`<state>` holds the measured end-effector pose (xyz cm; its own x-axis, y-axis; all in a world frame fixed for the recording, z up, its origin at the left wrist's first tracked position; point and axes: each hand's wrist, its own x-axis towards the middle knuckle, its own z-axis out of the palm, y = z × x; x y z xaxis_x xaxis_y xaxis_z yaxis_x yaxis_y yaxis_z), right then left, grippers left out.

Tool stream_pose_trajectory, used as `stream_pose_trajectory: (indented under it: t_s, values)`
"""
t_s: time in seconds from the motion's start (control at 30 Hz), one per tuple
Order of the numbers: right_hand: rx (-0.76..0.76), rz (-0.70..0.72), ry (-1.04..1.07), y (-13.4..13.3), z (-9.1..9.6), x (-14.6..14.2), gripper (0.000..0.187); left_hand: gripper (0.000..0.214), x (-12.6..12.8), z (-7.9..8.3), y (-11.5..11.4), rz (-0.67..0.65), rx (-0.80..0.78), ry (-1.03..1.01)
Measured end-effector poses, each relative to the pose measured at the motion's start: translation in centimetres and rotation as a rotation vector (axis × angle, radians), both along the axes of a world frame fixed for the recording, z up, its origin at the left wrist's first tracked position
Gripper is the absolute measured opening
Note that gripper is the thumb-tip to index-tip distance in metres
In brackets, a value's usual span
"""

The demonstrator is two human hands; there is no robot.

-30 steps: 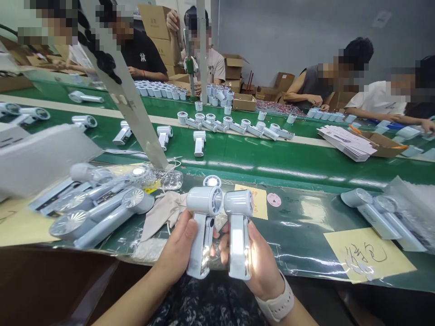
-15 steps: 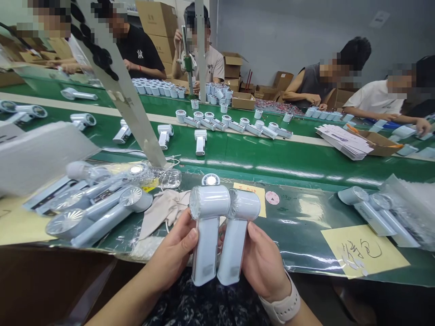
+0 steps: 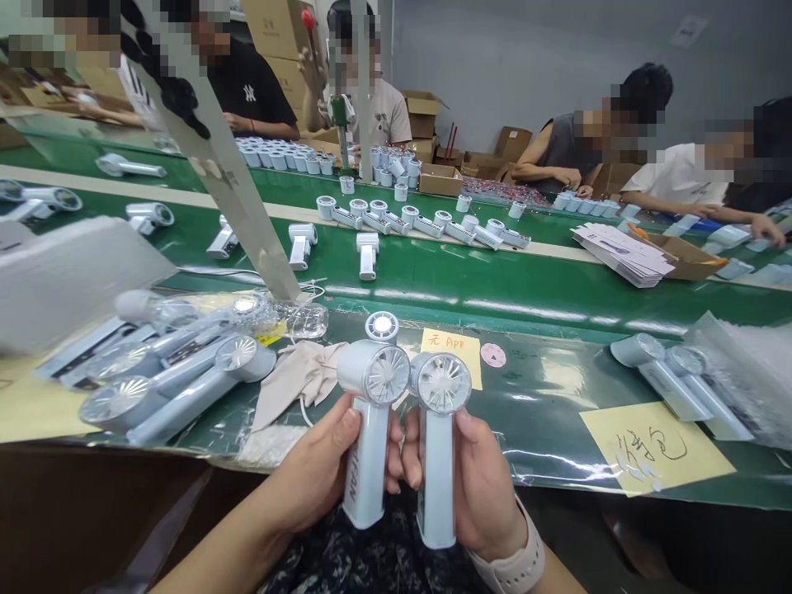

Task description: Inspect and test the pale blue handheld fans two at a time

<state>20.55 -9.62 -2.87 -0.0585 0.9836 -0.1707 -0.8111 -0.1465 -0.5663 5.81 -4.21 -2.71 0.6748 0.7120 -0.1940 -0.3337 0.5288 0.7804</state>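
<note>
My left hand [image 3: 331, 458] is wrapped round the handle of a pale blue handheld fan [image 3: 370, 462], whose round finned face is turned toward me and to the right. In my right hand [image 3: 483, 478] is a second handheld fan [image 3: 438, 470], held upright beside the first with its finned face toward me. The two fan heads are close together at the middle of the view. Behind them a third fan [image 3: 382, 327] shows only its round head. A beige cloth pouch [image 3: 297, 375] lies left of my left hand.
Several fans [image 3: 191, 379], some wrapped, lie at the left; more fans [image 3: 681, 384] lie at the right near a yellow note [image 3: 656, 454]. A slanted metal post [image 3: 228, 181] rises at left. Beyond, a green conveyor [image 3: 495, 285] carries fans, and several people sit opposite.
Both fans have been turned in my hands, so their finned faces and lettering on the left one now show. The handles have moved slightly apart. Across the belt, a person's hand has risen on a lever.
</note>
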Motion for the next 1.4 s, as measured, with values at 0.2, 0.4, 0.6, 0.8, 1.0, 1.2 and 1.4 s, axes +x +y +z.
stream_pose_trajectory:
  t_s: [0.2, 0.4, 0.6, 0.8, 1.0, 1.2, 1.4]
  values:
    - [-0.041, -0.131, -0.087, -0.2, -0.5, 1.4, 0.03, 0.042, -1.1, -0.4, 0.2, -0.039, 0.024, -0.08]
    - [-0.078, -0.188, -0.109, -0.3, 0.2, 1.6, 0.034, 0.051, -1.2, -0.7, 0.2, -0.082, 0.049, -0.122]
    - [-0.111, -0.203, -0.104, -0.2, 0.5, 1.1, 0.054, 0.05, -0.9, -0.3, 0.4, -0.088, -0.02, -0.12]
    - [-0.082, -0.22, -0.077, -0.5, 0.4, 1.1, 0.051, 0.044, -0.2, 0.2, 0.4, -0.074, -0.082, -0.126]
    - [-0.05, -0.205, -0.136, -0.5, 0.3, 1.6, 0.041, 0.036, 0.1, 0.5, 0.5, -0.024, -0.08, -0.115]
    - [-0.091, -0.233, -0.138, -0.4, 0.2, 1.7, 0.047, 0.026, 0.4, 0.3, 0.6, 0.022, -0.037, -0.087]
    - [-0.111, -0.265, -0.092, 0.0, 0.0, 1.6, 0.046, 0.031, 0.0, -0.5, 0.7, 0.018, -0.024, -0.064]
